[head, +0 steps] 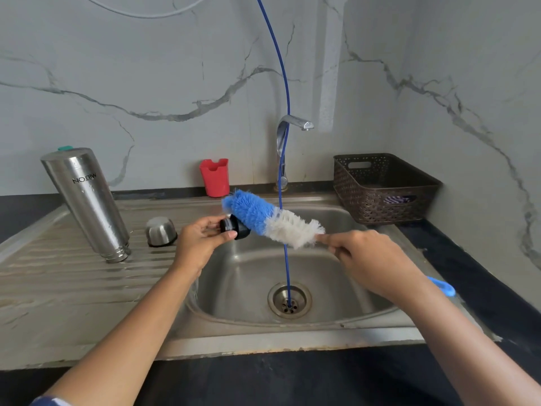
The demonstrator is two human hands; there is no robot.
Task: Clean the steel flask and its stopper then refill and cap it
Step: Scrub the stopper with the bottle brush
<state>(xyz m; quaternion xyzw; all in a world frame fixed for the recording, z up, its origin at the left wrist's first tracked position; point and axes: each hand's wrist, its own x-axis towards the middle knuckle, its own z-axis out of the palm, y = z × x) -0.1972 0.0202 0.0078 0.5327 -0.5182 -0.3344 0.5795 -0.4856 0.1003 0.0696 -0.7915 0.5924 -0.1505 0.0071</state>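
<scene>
Over steel sink, bristly brush touches black stopper.

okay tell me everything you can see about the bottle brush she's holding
The bottle brush has a fluffy bristle head, blue on the outer half and white nearer the handle, with a blue looped handle end sticking out beyond the right wrist. The right hand grips it just behind the white bristles, holding it slanted over the sink basin. Its blue bristles press against the black stopper held in the left hand. A thin blue hose crosses in front of it.
</scene>
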